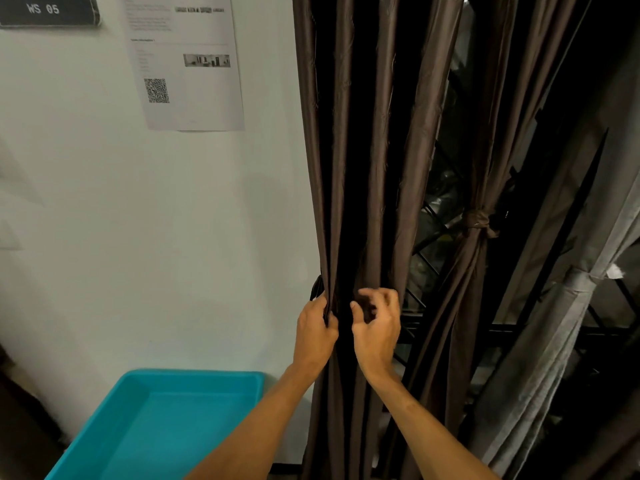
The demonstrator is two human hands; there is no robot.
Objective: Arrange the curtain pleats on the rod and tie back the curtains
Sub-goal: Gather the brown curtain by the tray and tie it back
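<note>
Left of the brown curtain [346, 133], a white wall [138, 237] fills most of the view. Brown curtain: hangs in long vertical pleats from the upper edge of the view to the lower edge, with deep dark folds between the lit ridges; the rod is out of view. Right of the brown curtain, a grey curtain [554, 341] falls at a slant and is gathered partway down. Between the two, a second brown panel [465, 306] is drawn in at mid-height by a knot [478, 221] of the same cloth. Behind these, right of the brown curtain, a black window grille [512, 332] shows in the gaps. Below and left of the brown curtain, a teal tub [166, 427] sits with its far corner near the curtain's left edge. Above and left of the curtain, a printed sheet [187, 64] with a QR code is fixed to the wall; farther left, a dark sign [48, 10] reads "WS 05". Left hand [317, 329]: fingers curled round the curtain's leftmost pleat, gripping it. Right hand [375, 327]: just beside the left, not touching it, in front of the next pleats, fingers bent and blurred; whether they hold cloth cannot be told. A small dark loop [316, 287] protrudes at the curtain's left edge, just above the left hand.
</note>
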